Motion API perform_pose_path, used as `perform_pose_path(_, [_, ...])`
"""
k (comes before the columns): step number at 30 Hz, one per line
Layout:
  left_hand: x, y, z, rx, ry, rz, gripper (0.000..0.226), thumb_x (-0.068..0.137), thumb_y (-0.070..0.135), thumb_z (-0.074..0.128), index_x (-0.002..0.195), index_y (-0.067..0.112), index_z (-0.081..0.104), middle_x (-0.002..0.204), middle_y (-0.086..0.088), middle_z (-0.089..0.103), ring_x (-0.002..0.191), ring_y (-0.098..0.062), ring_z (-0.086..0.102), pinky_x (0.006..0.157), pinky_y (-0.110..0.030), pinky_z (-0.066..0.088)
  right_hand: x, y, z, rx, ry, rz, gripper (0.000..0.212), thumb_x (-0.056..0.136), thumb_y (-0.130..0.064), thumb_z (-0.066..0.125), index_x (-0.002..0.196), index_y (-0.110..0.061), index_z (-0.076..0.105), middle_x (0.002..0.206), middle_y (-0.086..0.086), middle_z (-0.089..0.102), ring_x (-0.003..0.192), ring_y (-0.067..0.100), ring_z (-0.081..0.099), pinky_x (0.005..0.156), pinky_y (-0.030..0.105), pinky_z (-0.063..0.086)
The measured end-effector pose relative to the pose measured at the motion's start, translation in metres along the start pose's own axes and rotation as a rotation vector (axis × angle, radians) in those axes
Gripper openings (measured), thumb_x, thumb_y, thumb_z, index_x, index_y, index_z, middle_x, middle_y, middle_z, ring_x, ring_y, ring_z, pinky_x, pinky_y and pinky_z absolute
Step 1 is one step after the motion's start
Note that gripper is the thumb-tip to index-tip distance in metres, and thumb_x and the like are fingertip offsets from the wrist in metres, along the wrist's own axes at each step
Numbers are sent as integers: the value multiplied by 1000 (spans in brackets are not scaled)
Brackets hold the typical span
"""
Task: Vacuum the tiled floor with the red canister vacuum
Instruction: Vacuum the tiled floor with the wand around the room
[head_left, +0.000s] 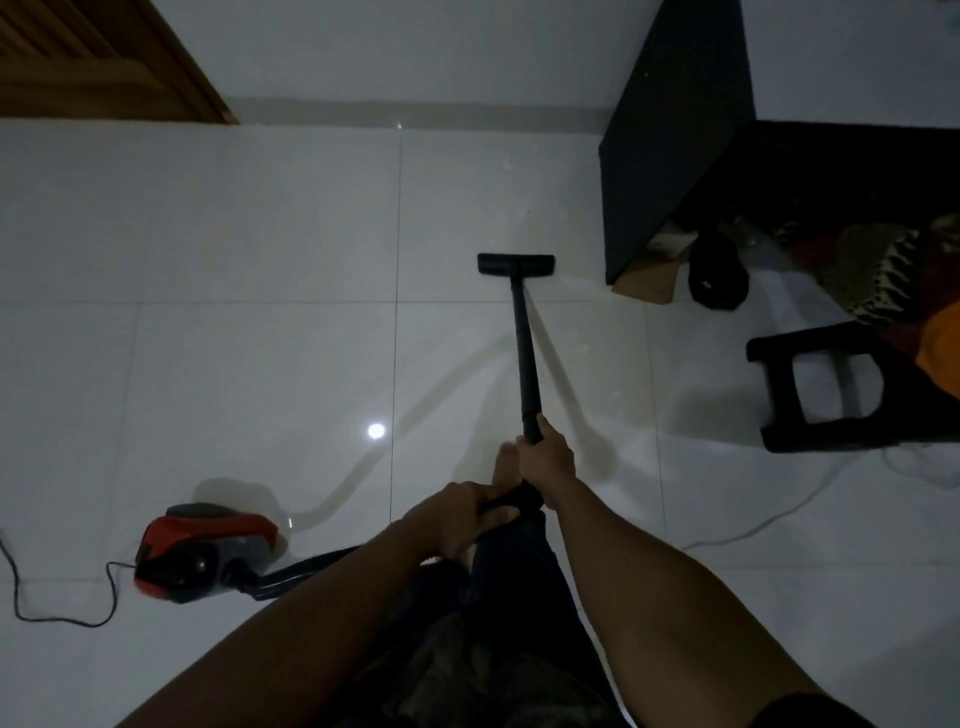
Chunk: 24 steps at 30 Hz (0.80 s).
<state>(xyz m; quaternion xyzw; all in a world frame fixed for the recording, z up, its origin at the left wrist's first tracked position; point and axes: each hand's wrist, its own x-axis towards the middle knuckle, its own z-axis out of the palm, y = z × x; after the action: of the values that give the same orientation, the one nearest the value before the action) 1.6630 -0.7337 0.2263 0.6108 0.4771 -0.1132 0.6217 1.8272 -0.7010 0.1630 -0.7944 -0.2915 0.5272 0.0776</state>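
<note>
Both hands hold the black wand (524, 353): the right hand (545, 457) wraps it higher up, the left hand (457, 514) grips the handle end. Push slowly, keeping the flat nozzle (516, 264) down on the white tiles (260, 234). The red vacuum (202, 545) sits on the floor, off to the left of the hands.

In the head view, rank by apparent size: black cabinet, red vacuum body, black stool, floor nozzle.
1. black cabinet
2. black stool and red vacuum body: look alike, the vacuum sits nearer the camera, so unranked
3. floor nozzle
</note>
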Motion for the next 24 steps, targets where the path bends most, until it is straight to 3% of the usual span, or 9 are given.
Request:
perform_pose_path(5, [46, 18, -68, 32, 68, 1, 51, 103, 52, 45, 151, 40, 39, 103, -9, 73, 81, -10, 63, 72, -20, 44, 55, -69, -20, -1, -28, -13, 62, 101, -54, 45, 157, -32, 29, 143, 9, 56, 121, 33, 58, 95, 37, 52])
perform_pose_path(11, [111, 56, -143, -45, 120, -40, 50, 102, 52, 45, 150, 37, 43, 94, -2, 70, 81, -14, 64, 77, -27, 49, 137, -152, -55, -19, -67, -5, 62, 101, -33, 54, 158, -34, 28, 145, 7, 55, 119, 28, 59, 98, 37, 52])
perform_pose_path(15, [147, 75, -187, -94, 158, -89, 50, 102, 52, 46, 150, 36, 44, 100, -3, 71, 85, -16, 65, 82, -30, 51, 181, -201, -75, 13, -105, -1, 62, 102, -28, 53, 158, -33, 28, 141, 7, 57, 98, 22, 58, 78, 27, 47])
perform_pose_path(18, [168, 88, -219, -74, 202, -100, 52, 103, 51, 45, 153, 35, 40, 104, -5, 70, 87, -19, 64, 79, -28, 46, 213, -231, -79, -12, -115, -14, 63, 101, -30, 52, 158, -36, 27, 136, 9, 60, 97, 25, 63, 83, 36, 57])
perform_pose_path(20, [183, 95, -239, -69, 230, -117, 54, 103, 50, 45, 154, 33, 37, 112, -9, 70, 91, -21, 64, 79, -26, 43, 233, -253, -82, -5, -121, 6, 64, 101, -31, 53, 158, -37, 25, 132, 8, 62, 89, 26, 67, 78, 40, 60])
perform_pose_path(22, [195, 99, -255, -97, 251, -137, 54, 103, 50, 45, 154, 34, 38, 101, -4, 68, 85, -15, 62, 78, -25, 45, 249, -271, -85, -8, -125, 11, 64, 101, -29, 52, 158, -36, 24, 130, 7, 61, 73, 17, 62, 68, 34, 57])
perform_pose_path(24, [204, 102, -265, -116, 269, -146, 53, 103, 51, 45, 153, 36, 38, 92, 2, 65, 80, -14, 63, 76, -27, 49, 262, -284, -87, -29, -128, -6, 64, 102, -28, 51, 159, -36, 24, 131, 7, 60, 72, 13, 58, 66, 29, 52])
